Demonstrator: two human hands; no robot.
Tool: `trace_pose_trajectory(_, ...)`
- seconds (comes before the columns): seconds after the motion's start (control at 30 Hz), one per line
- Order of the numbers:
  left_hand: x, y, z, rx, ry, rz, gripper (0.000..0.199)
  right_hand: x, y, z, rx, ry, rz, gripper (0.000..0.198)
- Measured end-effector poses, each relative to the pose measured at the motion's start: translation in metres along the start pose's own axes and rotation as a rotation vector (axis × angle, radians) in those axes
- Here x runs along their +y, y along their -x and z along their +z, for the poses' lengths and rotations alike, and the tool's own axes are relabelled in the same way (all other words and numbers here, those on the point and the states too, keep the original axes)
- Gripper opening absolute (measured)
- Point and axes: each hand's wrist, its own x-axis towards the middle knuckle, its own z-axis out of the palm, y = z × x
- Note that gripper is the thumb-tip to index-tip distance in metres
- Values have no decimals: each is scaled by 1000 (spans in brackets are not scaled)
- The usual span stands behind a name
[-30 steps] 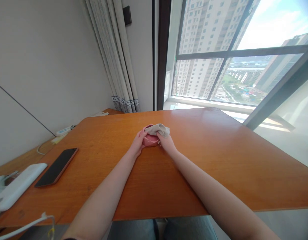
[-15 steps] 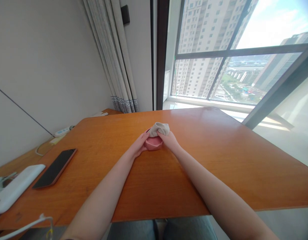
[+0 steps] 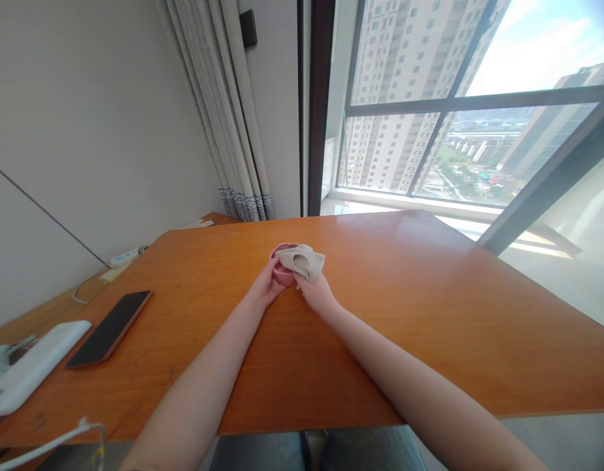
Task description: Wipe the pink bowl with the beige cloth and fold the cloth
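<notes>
Head camera: my left hand [image 3: 267, 286], fingers curled, grips the pink bowl [image 3: 283, 277]; my right hand [image 3: 318, 294] pinches the pale cloth [image 3: 312, 264] across it, between both hands.

Centre of frame: left hand [image 3: 267, 285] holding a pink bowl [image 3: 284, 277], right hand [image 3: 318, 296] holding a grey cloth [image 3: 308, 263] at its rim; lower left, a phone [image 3: 110, 329].

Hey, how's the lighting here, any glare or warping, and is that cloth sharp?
Head view: daylight through the window washes part of the sky near white; head view: pale sheen along the far right of the wooden table; head view: leaning window uprights, likely wide-angle distortion; head view: the grey cloth looks slightly soft.
</notes>
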Motion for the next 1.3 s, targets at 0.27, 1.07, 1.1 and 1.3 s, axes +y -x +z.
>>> trace_pose_trajectory(0.27,6,8,3,4,-34,-129,41,6,-33,-54,416,27,186,50)
trace_pose_trajectory(1.07,-11,17,19,-137,-50,-27,55,25,-24,-26,222,-109,195,52)
trace_pose_trajectory(1.1,-10,18,19,-142,-68,-47,55,25,-27,-31,199,-113,190,52)
trace_pose_trajectory(1.3,-12,11,12,-20,-168,-79,51,31,-37,-42,5,-102,148,41)
